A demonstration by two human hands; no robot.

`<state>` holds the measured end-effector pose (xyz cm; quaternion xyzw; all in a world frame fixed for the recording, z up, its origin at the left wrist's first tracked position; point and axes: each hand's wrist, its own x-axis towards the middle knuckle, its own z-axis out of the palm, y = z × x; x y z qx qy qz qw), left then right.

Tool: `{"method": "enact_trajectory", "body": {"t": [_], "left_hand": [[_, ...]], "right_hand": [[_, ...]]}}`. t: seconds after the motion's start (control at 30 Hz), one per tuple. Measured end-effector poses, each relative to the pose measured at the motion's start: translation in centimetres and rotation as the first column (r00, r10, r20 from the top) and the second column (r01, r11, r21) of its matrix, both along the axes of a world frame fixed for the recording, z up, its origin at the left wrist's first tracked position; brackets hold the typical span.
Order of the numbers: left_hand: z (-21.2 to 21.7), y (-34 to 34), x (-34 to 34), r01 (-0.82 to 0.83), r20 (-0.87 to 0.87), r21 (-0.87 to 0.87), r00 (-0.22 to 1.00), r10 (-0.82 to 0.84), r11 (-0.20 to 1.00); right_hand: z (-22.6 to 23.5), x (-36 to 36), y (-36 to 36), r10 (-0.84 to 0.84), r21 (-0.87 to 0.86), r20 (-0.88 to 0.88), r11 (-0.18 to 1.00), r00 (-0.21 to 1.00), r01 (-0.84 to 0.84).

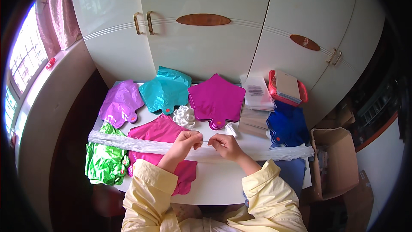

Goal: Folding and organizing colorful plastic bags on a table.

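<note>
My left hand (185, 141) and my right hand (224, 145) are close together over the white table (214, 184), each pinching one end of a thin white strand (205, 141) stretched between them. Under the hands lies a long bundle of clear plastic straws or strips (128, 142) across the table's width. A pink foil balloon (159, 134) lies flat below my left hand. A small heap of white curled ribbon (184, 116) sits just beyond the hands.
Flat foil balloons lie around: purple (120, 103), teal (165, 90), magenta star stack (216, 101), green (105, 159), blue (288, 125). Clear packets (257, 92) and a red basket (287, 88) stand back right. A cardboard box (332, 163) is right; white wardrobe doors (206, 38) behind.
</note>
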<state>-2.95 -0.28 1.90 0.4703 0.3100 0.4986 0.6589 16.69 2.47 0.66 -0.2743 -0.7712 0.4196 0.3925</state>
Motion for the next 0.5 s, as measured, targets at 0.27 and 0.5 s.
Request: {"method": "enact_trajectory", "body": {"t": [0.27,0.5], "left_hand": [[0.8,-0.3,2.7,-0.238,-0.443,0.66,0.643,0.624,0.713],[-0.8,0.0,1.1,-0.044,-0.174,0.111,0.983,0.063,0.993]], "right_hand": [[-0.1,0.4,0.0,0.004,-0.047,0.007,0.999,1.0,-0.004],[-0.1,0.1,-0.1,0.028,0.103,0.027,0.994,0.999,-0.031]]}}
